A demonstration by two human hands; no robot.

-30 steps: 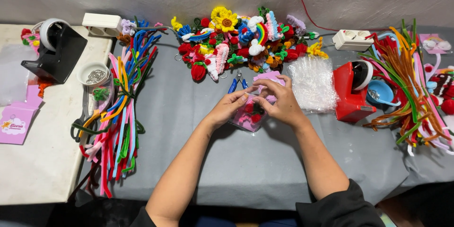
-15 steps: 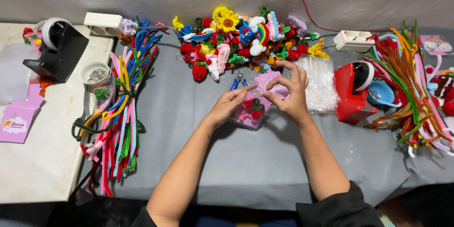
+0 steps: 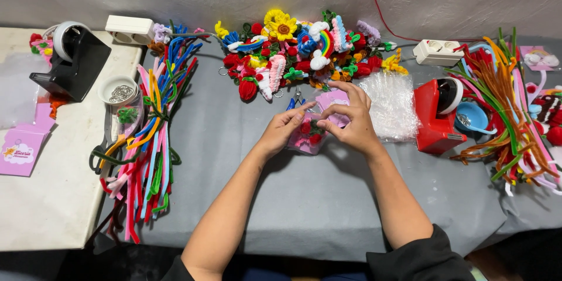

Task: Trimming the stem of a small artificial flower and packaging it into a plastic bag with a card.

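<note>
Two hands together in the middle of the grey cloth, just in front of the big pile of fuzzy flowers.

Left hand pinching the left side of a small clear packet with red and pink fuzzy flowers inside, fingers curled round its edge. Right hand pinching the packet's pink card top, thumb and fingertips closed on it. Packet held just above the cloth, near the front of the flower pile.

Small blue-handled pliers lying between the flower pile and the hands. Stack of clear bags just right of the hands, below the right end of the flower pile. Red tape holder right of the clear bags. White power strip to the right of the flower pile. Long fuzzy sticks in many colours far left of the flower pile. More fuzzy sticks far right of it. Black tape holder on the white table, well left of the flower pile. Small bowl of metal rings beside the black tape holder.
</note>
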